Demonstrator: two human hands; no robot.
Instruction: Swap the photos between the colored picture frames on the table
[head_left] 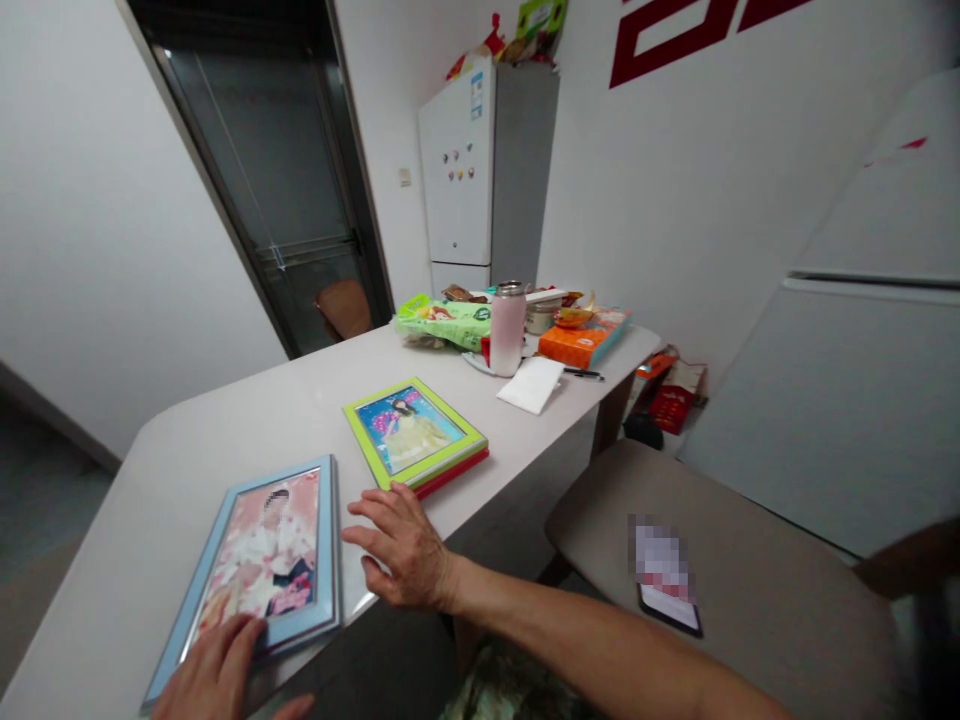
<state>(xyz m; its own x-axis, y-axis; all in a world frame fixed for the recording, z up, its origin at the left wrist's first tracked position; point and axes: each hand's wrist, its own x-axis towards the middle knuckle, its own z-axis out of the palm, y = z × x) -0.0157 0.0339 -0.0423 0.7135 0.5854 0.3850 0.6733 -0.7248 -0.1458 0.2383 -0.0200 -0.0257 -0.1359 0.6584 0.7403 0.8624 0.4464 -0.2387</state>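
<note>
A light-blue picture frame (pixel 327 560) with a portrait photo lies flat near the table's front edge. My left hand (pixel 214 672) rests its fingers on the lower border of this frame, with the thumb apart; the hand's lower part is cut off by the image edge. A lime-green picture frame (pixel 367 446), showing a figure in a pale yellow dress, lies farther back on top of something with a red edge (pixel 454 474). Between the two frames, my right hand (pixel 401 548) has its fingers spread and holds nothing. Its fingertips are close to the green frame's near corner.
On the white table (pixel 285 400) stand a pink bottle (pixel 508 330), a green package (pixel 442 322), an orange tissue pack (pixel 581 340), a white napkin (pixel 531 385) and a pen (pixel 583 374). A phone (pixel 669 608) lies on the chair (pixel 757 560) at right.
</note>
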